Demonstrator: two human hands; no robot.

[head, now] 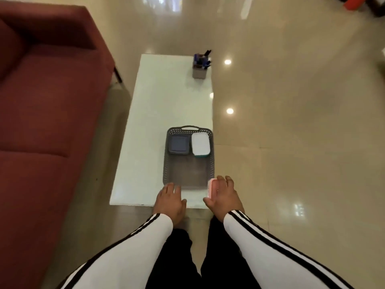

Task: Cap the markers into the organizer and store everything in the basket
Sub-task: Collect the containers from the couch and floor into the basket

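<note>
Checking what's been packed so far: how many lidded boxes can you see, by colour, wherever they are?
Dark blue-grey box, in the basket: 1
White box, in the basket: 1
Pink box, held in the right hand: 1
Total: 3

Both arms are covered by long white sleeves (133, 253), each marked lengthwise with black stripes (277, 243) and ending at the wrist. Black trousers (177, 265) are worn. The left hand (170, 202) and right hand (225, 197) are left bare.
</note>
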